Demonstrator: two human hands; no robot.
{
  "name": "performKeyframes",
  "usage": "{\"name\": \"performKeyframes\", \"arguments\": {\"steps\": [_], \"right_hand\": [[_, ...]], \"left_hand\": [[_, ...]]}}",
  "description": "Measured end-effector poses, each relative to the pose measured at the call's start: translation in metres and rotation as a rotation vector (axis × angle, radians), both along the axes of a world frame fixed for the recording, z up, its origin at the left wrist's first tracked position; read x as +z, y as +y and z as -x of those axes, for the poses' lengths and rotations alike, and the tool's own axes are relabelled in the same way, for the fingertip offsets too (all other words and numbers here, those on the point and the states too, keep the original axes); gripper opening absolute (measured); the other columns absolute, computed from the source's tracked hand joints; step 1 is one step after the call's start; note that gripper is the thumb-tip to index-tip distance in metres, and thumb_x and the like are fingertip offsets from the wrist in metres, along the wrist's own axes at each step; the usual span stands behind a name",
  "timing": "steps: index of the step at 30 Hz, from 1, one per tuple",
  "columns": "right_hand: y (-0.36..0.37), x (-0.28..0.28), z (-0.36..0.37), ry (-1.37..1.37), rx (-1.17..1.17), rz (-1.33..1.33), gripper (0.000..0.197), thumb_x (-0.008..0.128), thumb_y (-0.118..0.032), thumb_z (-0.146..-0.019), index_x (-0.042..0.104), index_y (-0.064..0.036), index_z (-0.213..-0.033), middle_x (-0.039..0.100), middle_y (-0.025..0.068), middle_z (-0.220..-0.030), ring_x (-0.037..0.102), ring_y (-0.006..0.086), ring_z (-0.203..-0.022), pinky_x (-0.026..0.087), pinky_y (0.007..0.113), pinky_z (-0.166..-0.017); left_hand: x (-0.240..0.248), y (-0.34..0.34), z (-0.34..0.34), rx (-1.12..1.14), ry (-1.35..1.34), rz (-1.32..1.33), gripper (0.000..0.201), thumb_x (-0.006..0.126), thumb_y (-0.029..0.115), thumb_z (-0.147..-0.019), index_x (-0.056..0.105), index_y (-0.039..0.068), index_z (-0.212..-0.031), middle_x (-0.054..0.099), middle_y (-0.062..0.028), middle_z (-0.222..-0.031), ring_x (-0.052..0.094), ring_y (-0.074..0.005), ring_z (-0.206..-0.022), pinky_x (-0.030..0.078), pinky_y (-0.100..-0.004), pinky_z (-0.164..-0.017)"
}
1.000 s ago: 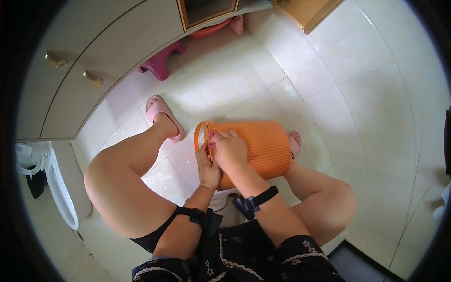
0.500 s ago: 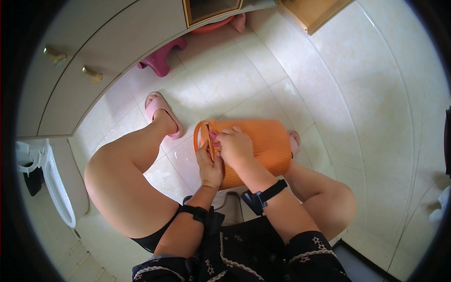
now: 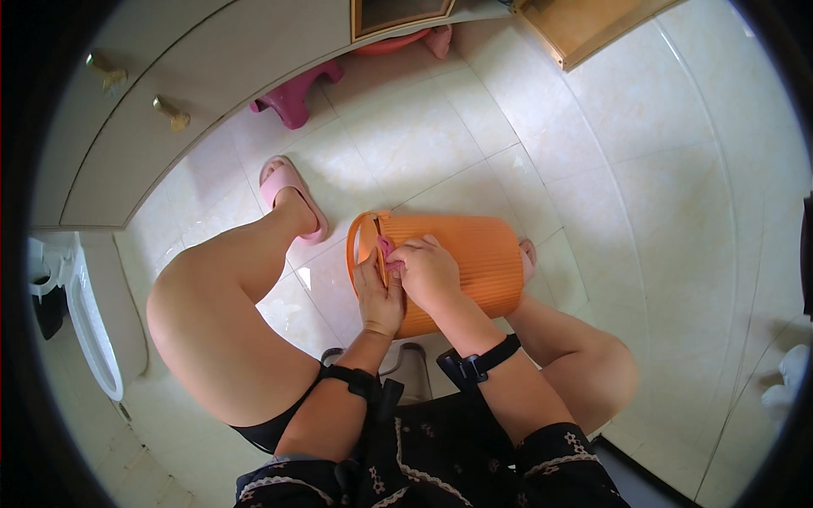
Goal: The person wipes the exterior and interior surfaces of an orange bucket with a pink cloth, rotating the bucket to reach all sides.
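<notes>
On the pale tiled floor (image 3: 440, 144) between our knees, the ribbed orange plastic bucket (image 3: 461, 258) lies on its side, its open mouth turned toward our left. Compared with a second ago it sits in much the same spot, but our hands have closed in on the rim: our right hand (image 3: 428, 273) now presses a small pink cloth (image 3: 386, 251) against the bucket's edge, fingers curled shut around it, while our left hand (image 3: 378, 296) lies flat along the lower wall just beside, steadying rather than clasping. That suggests the wiping has settled at the rim (the cloth is mostly hidden under the fingers).

Of the bucket's inside we see only a sliver of the mouth, so we cannot tell whether anything is in it.

Further out, our left foot wears a pink rubber slipper (image 3: 288, 193); a magenta plastic stool (image 3: 292, 95) stands by the cream cabinet with brass knobs (image 3: 169, 118), and a white toilet (image 3: 89, 330) curves along our left.
</notes>
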State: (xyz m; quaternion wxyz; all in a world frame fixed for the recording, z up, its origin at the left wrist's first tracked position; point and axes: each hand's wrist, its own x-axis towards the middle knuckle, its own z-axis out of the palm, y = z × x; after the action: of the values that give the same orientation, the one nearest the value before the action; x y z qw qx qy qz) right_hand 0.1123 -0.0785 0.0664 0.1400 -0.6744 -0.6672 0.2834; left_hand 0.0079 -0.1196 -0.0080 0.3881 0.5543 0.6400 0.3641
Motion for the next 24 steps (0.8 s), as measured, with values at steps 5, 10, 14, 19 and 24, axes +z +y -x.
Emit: {"name": "performKeyframes", "arguments": {"steps": [5,10,14,19,24], "right_hand": [[0.025,-0.008,0.010,-0.165,-0.048,0.016,0.013,0.060,-0.005,-0.076,0.070,-0.0114,-0.082,0.067,0.0053,-0.093,0.058,0.0264,-0.097,0.049,0.037,-0.081],[0.022,-0.005,0.007,-0.045,-0.091,-0.004,0.013,0.060,-0.006,-0.078,0.069,-0.0118,-0.085,0.067,0.0056,-0.095,0.057,0.0252,-0.102,0.049,0.037,-0.083],[0.011,0.009,0.010,0.050,-0.049,0.202,0.016,0.058,-0.005,-0.079,0.068,-0.0111,-0.090,0.068,0.0064,-0.096,0.058,0.0250,-0.103,0.049,0.038,-0.083],[0.040,0.000,0.008,0.063,-0.193,0.168,0.017,0.057,-0.004,-0.080,0.063,-0.0102,-0.094,0.068,0.0082,-0.092,0.060,0.0268,-0.100,0.049,0.040,-0.081],[0.026,0.004,0.007,0.016,-0.111,0.207,0.013,0.058,-0.006,-0.081,0.059,-0.0095,-0.093,0.067,0.0098,-0.089,0.062,0.0290,-0.093,0.050,0.040,-0.077]], "left_hand": [[0.003,0.002,0.000,-0.110,0.092,-0.082,0.059,0.057,0.028,-0.089,0.037,-0.003,-0.135,0.047,-0.0212,-0.119,0.043,-0.0381,-0.111,0.036,-0.0431,-0.098],[0.001,-0.001,0.000,-0.083,0.103,-0.111,0.062,0.060,0.025,-0.086,0.037,-0.005,-0.134,0.047,-0.0213,-0.117,0.043,-0.0379,-0.112,0.037,-0.0432,-0.098],[-0.001,-0.003,0.007,-0.099,0.118,-0.020,0.063,0.062,0.027,-0.086,0.036,-0.005,-0.134,0.046,-0.0218,-0.121,0.043,-0.0376,-0.114,0.037,-0.0426,-0.098],[0.005,0.001,-0.001,-0.115,0.132,-0.056,0.064,0.065,0.023,-0.083,0.036,-0.004,-0.134,0.045,-0.0215,-0.119,0.044,-0.0376,-0.112,0.038,-0.0417,-0.098],[0.001,-0.002,-0.001,-0.105,0.156,-0.025,0.067,0.068,0.020,-0.080,0.035,-0.002,-0.134,0.044,-0.0210,-0.119,0.044,-0.0374,-0.112,0.038,-0.0407,-0.097]]}}
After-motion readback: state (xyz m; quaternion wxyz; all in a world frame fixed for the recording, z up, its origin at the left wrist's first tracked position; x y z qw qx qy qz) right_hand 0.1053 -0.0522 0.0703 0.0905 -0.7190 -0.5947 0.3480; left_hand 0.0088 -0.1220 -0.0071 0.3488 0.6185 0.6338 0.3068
